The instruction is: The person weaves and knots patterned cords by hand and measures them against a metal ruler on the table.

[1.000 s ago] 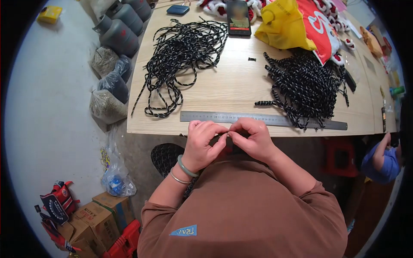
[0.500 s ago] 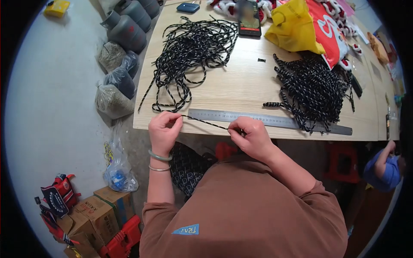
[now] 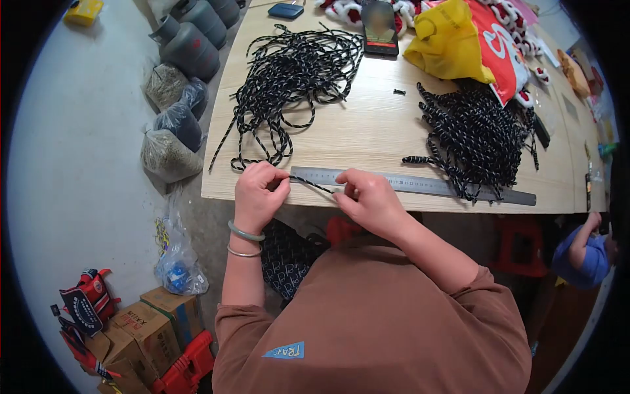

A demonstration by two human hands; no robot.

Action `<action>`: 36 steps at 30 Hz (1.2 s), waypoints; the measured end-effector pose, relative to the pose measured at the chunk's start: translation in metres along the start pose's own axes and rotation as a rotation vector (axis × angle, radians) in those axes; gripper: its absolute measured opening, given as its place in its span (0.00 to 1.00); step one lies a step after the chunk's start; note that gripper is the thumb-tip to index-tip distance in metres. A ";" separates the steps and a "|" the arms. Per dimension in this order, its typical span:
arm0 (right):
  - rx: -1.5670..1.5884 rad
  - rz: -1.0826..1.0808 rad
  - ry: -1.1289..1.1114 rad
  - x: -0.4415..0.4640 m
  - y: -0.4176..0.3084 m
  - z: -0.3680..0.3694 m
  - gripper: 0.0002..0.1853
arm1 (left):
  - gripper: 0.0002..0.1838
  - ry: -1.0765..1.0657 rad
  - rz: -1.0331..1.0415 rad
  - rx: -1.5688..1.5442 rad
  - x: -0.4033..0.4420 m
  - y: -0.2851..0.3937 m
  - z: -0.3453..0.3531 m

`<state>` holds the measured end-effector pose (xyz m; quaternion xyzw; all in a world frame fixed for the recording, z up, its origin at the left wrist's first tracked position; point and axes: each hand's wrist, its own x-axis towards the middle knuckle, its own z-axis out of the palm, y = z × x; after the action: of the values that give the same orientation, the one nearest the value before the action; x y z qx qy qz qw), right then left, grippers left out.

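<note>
A short stretch of black cord with light flecks [image 3: 311, 184] runs between my two hands over the table's front edge. My left hand [image 3: 261, 188] pinches its left end between thumb and fingers. At its other end, my right hand [image 3: 369, 200] has thumb and forefinger closed on the cord. Just beyond my hands lies a steel ruler [image 3: 420, 183], partly covered by my right hand. A loose tangle of the same cord [image 3: 289, 72] spreads over the table's left side. On the right sits a denser heap of cord pieces [image 3: 476, 134], overlapping the ruler.
A phone [image 3: 380, 29] stands at the back, near a yellow bag [image 3: 446, 43] and a red bag [image 3: 502, 52]. One small black piece [image 3: 399, 92] lies mid-table. Gas cylinders [image 3: 190, 49] and filled sacks [image 3: 169, 154] line the left wall. A person in blue [image 3: 581, 256] is at far right.
My hands have come closer together, the right one moving left and the left one slightly right. The visible cord between them is shorter.
</note>
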<state>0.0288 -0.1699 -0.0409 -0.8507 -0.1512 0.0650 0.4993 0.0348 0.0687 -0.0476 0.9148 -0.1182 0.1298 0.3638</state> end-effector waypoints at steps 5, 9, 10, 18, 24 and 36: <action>-0.232 -0.151 0.107 0.009 0.003 0.020 0.05 | 0.03 -0.007 -0.030 -0.017 -0.001 -0.002 0.001; -0.310 -0.095 0.135 0.009 0.001 0.025 0.04 | 0.03 0.004 -0.048 -0.029 -0.002 -0.002 0.002; -0.315 -0.098 0.144 0.008 0.001 0.026 0.04 | 0.03 0.006 -0.043 -0.027 -0.002 -0.003 0.002; -0.398 -0.124 0.144 0.010 0.002 0.033 0.05 | 0.03 -0.006 -0.061 -0.039 -0.001 0.001 0.000; -0.439 -0.149 0.160 0.010 0.001 0.035 0.06 | 0.03 0.003 -0.038 -0.033 -0.001 -0.002 0.001; 0.022 -0.034 0.098 0.007 -0.003 0.021 0.03 | 0.04 -0.088 -0.198 -0.350 -0.010 0.019 -0.017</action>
<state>0.0293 -0.1486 -0.0487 -0.8446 -0.1403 0.0166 0.5165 0.0170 0.0687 -0.0271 0.8497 -0.0641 0.0307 0.5225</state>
